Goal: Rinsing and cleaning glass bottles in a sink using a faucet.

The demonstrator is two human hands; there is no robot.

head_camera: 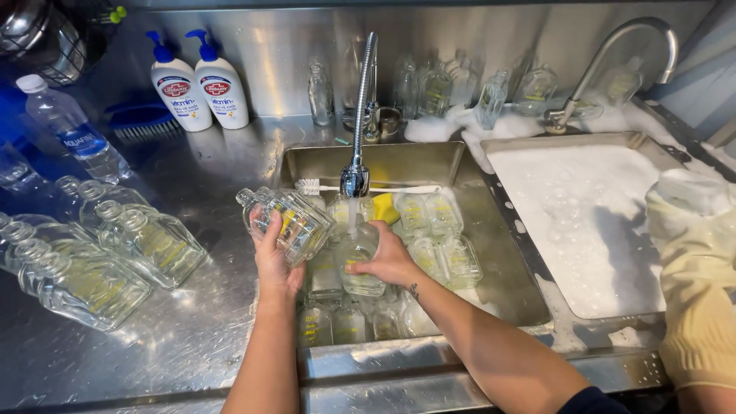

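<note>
- Right now the left hand (274, 264) is closed around a clear glass bottle (290, 222), holding it tilted over the left rim of the sink (429, 165), neck pointing up and to the left; it looks empty, with a yellow print on its side.
- The right hand (389, 261) grasps a second glass bottle (359, 257) upright under the faucet (357, 123), and a thin stream of water runs into its mouth; how full it is cannot be told.
- Inside the sink, more glass bottles (441, 234) of the same kind lie on their sides in shallow water, some under the hands, some to the right.
- A bottle brush (310, 186) with a white handle and a yellow sponge (383, 207) lie at the back of the sink.
- Rinsed bottles (115, 253) lie side by side on the wet steel counter (192, 330) to the left, apart from the sink.
- Two white pump bottles (199, 84) with blue tops stand against the back wall, beside a blue scrub brush (142, 123) and a plastic water bottle (73, 130).
- To the right, a metal tray (652, 146) is filled with white foam, under a second curved tap (613, 61).
- More glass bottles stand upright along the back ledge (452, 88), some with foam at their base.
- A yellow-gloved hand (694, 291) of another person rests at the tray's right edge.
</note>
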